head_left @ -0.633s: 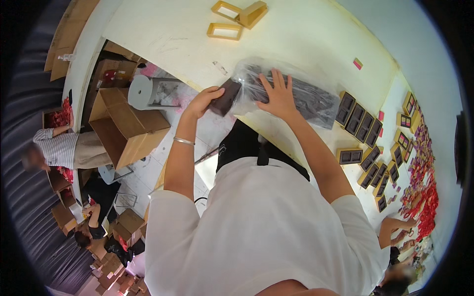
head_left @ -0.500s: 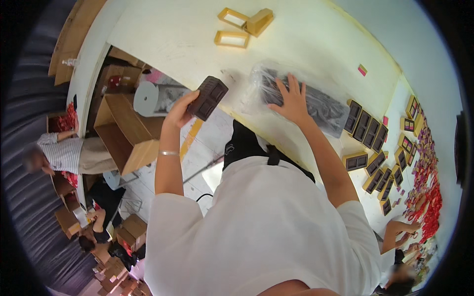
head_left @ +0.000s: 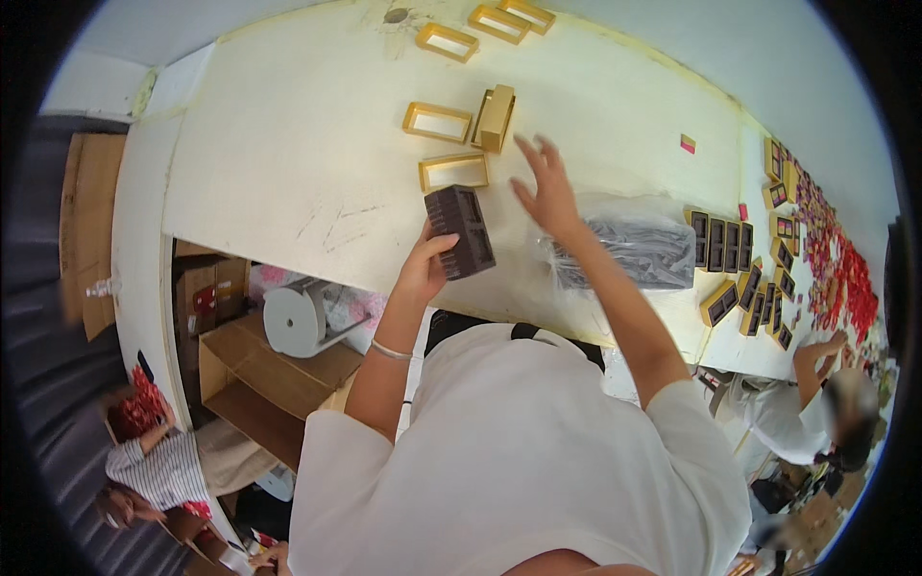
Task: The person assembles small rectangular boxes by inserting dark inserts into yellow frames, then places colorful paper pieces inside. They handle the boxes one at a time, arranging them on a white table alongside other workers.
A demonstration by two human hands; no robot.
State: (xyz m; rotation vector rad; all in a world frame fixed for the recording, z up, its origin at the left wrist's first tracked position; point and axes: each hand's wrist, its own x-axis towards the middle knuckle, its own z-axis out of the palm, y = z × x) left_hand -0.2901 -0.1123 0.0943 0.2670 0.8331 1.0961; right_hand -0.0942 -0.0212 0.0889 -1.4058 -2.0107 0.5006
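My left hand [head_left: 424,269] grips a dark brown compartmented tray [head_left: 461,230] and holds it above the white table [head_left: 288,154]. My right hand [head_left: 545,188] hovers open with fingers spread, just right of a gold open box [head_left: 453,172] and above a clear plastic bag of dark trays [head_left: 624,252]. More gold boxes lie beyond: one flat [head_left: 438,122], one standing on its side [head_left: 496,117].
Further gold boxes [head_left: 448,40] lie at the far table edge. Rows of dark filled trays [head_left: 730,248] and red items [head_left: 845,278] cover the right end, where another person's hand [head_left: 816,350] works. A cardboard box [head_left: 279,374] and white roll [head_left: 293,320] sit below the table at left.
My left hand has carried the dark tray from the table's near edge in over the table toward the gold boxes. My right hand lifted off the plastic bag and opened.
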